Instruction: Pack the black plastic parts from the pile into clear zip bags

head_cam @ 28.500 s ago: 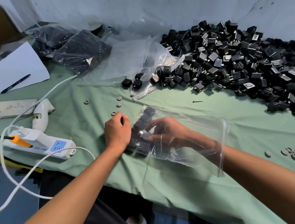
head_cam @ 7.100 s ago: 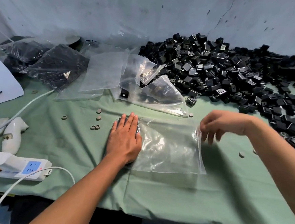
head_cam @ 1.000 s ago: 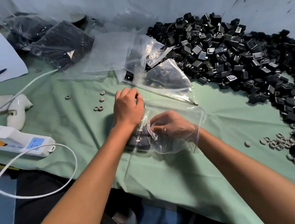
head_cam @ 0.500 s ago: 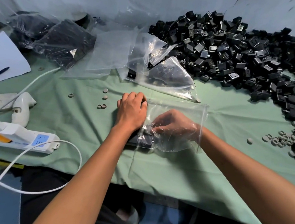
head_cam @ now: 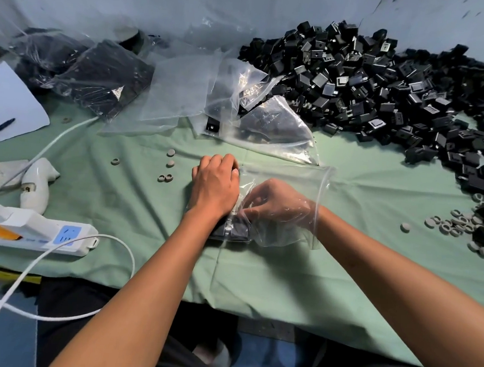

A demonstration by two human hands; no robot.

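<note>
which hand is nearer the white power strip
Left. The left hand rests at the bag's closed end, closer to the power strip; the right hand is inside the bag, farther right.

**Bag on the cloth, big pile off to the right**

The clear zip bag (head_cam: 289, 187) lies flat on the green cloth, mouth facing right, crinkled and see-through. At its closed left end sit a few black plastic parts (head_cam: 233, 229), boxy little housings with pale markings on top, packed side by side. The pile (head_cam: 387, 87) sprawls across the back right of the table up against the wall, hundreds of the same glossy black square pieces heaped every which way, thinning into a loose trail along the right edge.
</note>
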